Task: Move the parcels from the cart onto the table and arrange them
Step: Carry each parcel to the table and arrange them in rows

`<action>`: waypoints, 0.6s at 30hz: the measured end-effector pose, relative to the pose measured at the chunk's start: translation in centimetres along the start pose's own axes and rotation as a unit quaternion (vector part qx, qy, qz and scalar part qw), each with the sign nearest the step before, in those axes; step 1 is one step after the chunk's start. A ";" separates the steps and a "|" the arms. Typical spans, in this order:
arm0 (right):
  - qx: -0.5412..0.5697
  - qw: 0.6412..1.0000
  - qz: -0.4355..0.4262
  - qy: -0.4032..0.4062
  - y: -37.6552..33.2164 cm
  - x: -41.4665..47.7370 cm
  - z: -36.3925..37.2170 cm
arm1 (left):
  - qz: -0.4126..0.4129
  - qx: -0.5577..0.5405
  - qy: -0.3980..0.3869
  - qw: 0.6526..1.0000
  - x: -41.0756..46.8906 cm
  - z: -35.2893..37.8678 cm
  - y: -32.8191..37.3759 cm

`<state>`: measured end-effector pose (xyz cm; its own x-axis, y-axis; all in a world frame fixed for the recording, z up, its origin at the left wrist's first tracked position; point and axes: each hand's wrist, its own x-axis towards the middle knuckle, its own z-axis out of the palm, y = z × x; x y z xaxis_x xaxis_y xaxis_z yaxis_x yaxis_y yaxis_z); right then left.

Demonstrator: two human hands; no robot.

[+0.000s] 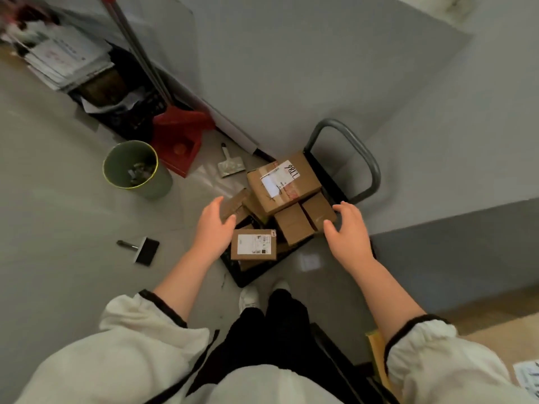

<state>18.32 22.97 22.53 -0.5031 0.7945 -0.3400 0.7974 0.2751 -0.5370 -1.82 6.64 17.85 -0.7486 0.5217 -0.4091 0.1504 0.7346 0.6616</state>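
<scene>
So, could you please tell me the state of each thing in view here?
left hand: open, fingers relaxed
right hand: open, fingers relaxed
cart: loaded, handle upright
parcels: closed, piled on the cart
bin: uncovered, scraps inside
brush: lying flat

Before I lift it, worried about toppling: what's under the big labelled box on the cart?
The big labelled box rests on smaller brown boxes, two showing at its near edge. Anything beneath its middle is covered.
</scene>
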 end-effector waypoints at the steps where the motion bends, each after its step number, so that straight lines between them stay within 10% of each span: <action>1: -0.004 1.000 0.009 -0.023 0.4 1.0 1.3 | -0.019 -0.008 -0.008 1.000 0.9 0.9 -0.8; 8: -0.019 0.944 0.149 -0.294 4.6 8.8 14.7 | -0.145 -0.094 -0.063 0.983 7.2 8.8 -10.0; 18: 0.133 0.896 0.325 -0.273 11.0 13.9 32.2 | -0.296 -0.173 -0.102 0.934 12.0 19.4 -24.5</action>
<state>9.42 19.62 -12.97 -0.1073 0.3368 -0.9355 0.9099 -0.3460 -0.2289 -1.94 3.34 -15.47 -0.4912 0.1667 -0.8550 -0.4946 0.7546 0.4313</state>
